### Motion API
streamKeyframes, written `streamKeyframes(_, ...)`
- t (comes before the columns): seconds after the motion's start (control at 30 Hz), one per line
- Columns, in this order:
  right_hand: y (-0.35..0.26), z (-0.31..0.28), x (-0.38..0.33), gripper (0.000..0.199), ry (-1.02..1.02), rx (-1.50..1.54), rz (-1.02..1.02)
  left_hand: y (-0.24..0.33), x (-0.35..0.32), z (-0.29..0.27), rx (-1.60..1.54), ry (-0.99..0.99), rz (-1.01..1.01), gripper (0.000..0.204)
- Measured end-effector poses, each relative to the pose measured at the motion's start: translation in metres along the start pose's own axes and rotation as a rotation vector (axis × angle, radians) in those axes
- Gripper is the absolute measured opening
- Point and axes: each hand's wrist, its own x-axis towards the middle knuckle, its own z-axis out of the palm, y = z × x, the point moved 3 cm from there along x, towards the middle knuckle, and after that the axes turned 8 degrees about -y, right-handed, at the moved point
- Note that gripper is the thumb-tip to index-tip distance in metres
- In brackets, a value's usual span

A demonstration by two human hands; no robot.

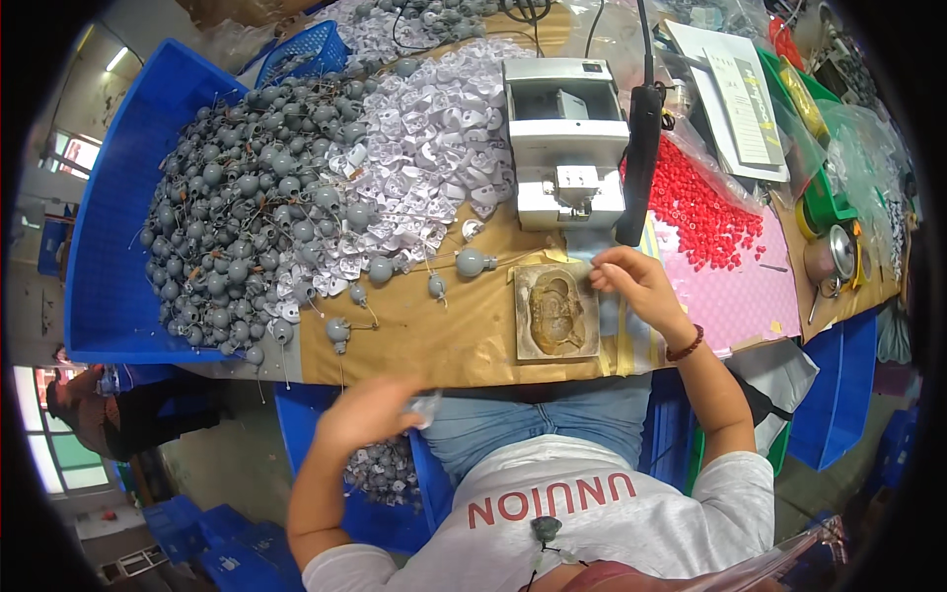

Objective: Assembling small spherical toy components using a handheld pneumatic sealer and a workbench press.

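My left hand [370,411], smeared by motion, is near the table's front edge, above a blue bin. A small whitish plastic piece [426,407] shows at its fingertips and seems gripped; its shape is blurred. My right hand [636,284] is at the right edge of a square metal mould block [528,335], thumb and fingertips drawn together. Whatever they may hold is too small to make out. The block has a brownish hollow and lies on the tabletop in front of a white bench machine [567,140].
Grey ball-shaped parts [247,197] heap at the left by a large blue bin [123,197]. White plastic parts [444,118] pile beside them. Red pieces [700,212] lie right of the machine. A black tool [641,163] hangs near it. Below, a bin holds grey parts [383,472].
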Motion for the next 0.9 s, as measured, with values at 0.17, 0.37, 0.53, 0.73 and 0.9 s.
streamKeyframes(0.17, 0.011, 0.001, -0.014, 0.020, -0.002, 0.002, 0.056, -0.021, 0.039, -0.035, 0.065, 0.401, -0.077, 0.032)
streamKeyframes(0.37, -0.016, -0.001, -0.026, 0.019, 0.031, -0.350, -0.039, -0.023, 0.169, -0.039, 0.127, 0.706, -0.062, 0.029)
streamKeyframes(0.53, -0.034, -0.065, -0.032, 0.012, 0.318, -0.928, -0.180, -0.011, 0.189, -0.051, 0.085, 0.674, -0.070, 0.017)
streamKeyframes(0.73, -0.036, -0.100, 0.002, 0.007, 0.347, -1.506, -0.221, 0.053, 0.154, -0.026, -0.404, 0.509, 0.170, 0.015)
streamKeyframes(0.9, -0.018, -0.109, 0.023, 0.008, 0.313, -1.642, -0.155, 0.062, 0.161, 0.027, -0.346, 0.361, 0.181, 0.015)
